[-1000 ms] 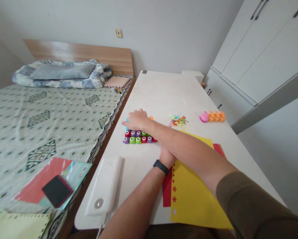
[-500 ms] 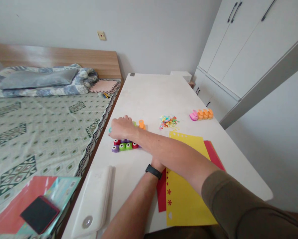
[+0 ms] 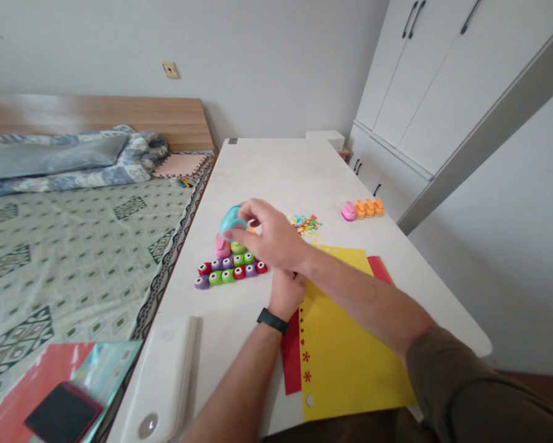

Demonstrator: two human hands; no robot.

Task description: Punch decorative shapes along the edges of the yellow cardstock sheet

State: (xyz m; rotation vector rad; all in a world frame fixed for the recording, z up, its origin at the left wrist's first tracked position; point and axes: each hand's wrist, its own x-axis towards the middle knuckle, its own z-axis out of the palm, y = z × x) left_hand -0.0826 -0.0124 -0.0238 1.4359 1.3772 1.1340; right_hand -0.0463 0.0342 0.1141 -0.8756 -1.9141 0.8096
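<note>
My right hand [image 3: 270, 239] is raised a little above the white table [image 3: 281, 172], its fingers pinched on a light blue paper punch [image 3: 233, 218]. Just below it lie a pink punch [image 3: 221, 246], a green punch [image 3: 238, 247] and two rows of small coloured punches [image 3: 230, 271]. My left hand [image 3: 286, 294], with a black band [image 3: 271, 320] on the wrist, rests at the edge of a yellow sheet [image 3: 345, 351]. Its fingers are hidden under my right forearm. The yellow sheet has punched shapes along its left edge and lies over a red sheet [image 3: 289, 366].
A pile of coloured paper bits [image 3: 305, 223] and a row of pink and orange punches [image 3: 362, 209] lie further back. A white device [image 3: 165, 375] sits at the table's near left. The bed [image 3: 73, 234] adjoins on the left, a dark phone [image 3: 59, 409] on it. White cupboards [image 3: 424, 92] stand at right.
My right hand has lifted off the punches and drawn back, now holding the light blue punch in the air. The view has shifted to the right. My left hand has stayed put.
</note>
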